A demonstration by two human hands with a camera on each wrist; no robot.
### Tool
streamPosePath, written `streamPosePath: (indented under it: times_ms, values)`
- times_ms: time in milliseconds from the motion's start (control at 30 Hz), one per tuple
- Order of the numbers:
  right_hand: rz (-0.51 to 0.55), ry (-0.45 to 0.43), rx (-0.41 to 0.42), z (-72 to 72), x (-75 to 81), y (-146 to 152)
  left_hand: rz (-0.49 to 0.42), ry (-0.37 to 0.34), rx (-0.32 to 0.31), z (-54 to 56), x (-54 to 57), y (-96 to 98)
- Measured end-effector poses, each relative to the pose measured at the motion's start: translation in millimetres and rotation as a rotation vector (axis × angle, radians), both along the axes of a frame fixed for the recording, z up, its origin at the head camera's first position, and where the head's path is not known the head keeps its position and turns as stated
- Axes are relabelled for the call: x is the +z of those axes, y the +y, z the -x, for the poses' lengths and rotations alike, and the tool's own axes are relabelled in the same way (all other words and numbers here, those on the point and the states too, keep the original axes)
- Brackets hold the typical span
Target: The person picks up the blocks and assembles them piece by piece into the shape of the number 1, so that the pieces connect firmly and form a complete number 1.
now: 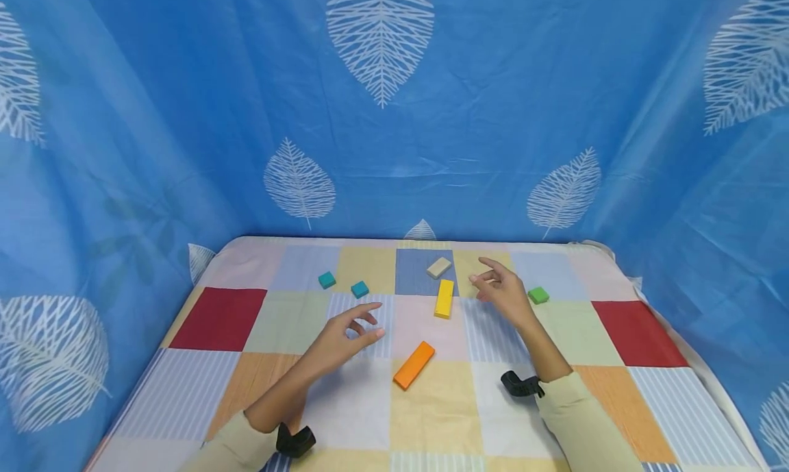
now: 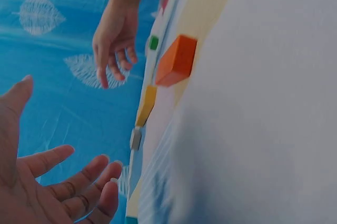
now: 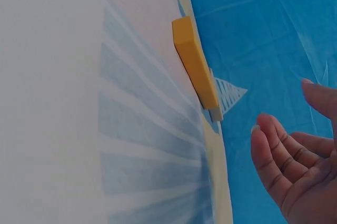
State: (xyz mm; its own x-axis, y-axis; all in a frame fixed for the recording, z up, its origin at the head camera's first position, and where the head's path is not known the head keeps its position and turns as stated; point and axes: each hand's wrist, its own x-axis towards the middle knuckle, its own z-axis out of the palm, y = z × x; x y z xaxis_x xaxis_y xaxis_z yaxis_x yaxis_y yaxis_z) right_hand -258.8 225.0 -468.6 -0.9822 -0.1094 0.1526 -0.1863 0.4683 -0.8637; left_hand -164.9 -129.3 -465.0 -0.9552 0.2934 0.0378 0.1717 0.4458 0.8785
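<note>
My left hand (image 1: 340, 338) hovers over the left middle of the table with fingers loosely spread, holding nothing. Nearest to it are two teal blocks (image 1: 360, 290) farther back and a long orange block (image 1: 414, 366) to its right. On the other side, my right hand (image 1: 502, 291) is raised with relaxed fingers and nothing in its grasp. Between the hands lies a yellow block (image 1: 444, 299), with a beige block (image 1: 439, 268) just behind it. A small green block (image 1: 538, 295) lies to the right of my right hand. In the right wrist view, the fingers (image 3: 271, 166) are gently bent.
A patchwork cloth (image 1: 345, 417) covers the table. Blue curtains (image 1: 468, 116) with white leaf prints stand behind it and at both sides. Each wrist carries a black camera mount, such as the right one (image 1: 520, 384).
</note>
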Motion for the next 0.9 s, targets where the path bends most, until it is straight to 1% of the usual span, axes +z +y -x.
streamPosePath:
  times_ms: [67, 167, 300, 400, 533, 700, 800, 900]
  values:
    - [-0.008, -0.023, -0.002, 0.5, -2.3, -3.1, 0.015, 0.006, -0.027, -2.5, -2.4, 3.3]
    - [-0.003, -0.062, -0.014, 1.3, -6.5, -7.4, 0.058, 0.035, -0.083, -6.5, -6.5, 9.4]
    - [0.013, -0.095, 0.006, 2.2, -11.8, -12.5, 0.142, 0.090, -0.159, -12.2, -10.7, 17.5]
    - [0.027, -0.117, 0.032, 2.0, -14.4, -16.4, 0.192, 0.122, -0.196, -15.9, -13.7, 22.8]
    - [0.043, -0.148, 0.050, 2.0, -18.3, -21.9, 0.247, 0.144, -0.205, -18.4, -17.4, 28.7]
    - [0.050, -0.179, 0.064, 3.5, -23.2, -26.5, 0.295, 0.140, -0.198, -19.6, -19.9, 34.8]
    - [0.069, -0.205, 0.076, 4.6, -24.9, -27.6, 0.323, 0.138, -0.205, -20.5, -20.6, 37.6]
    - [0.093, -0.229, 0.089, 5.6, -25.7, -28.3, 0.357, 0.152, -0.218, -21.0, -21.6, 40.1]
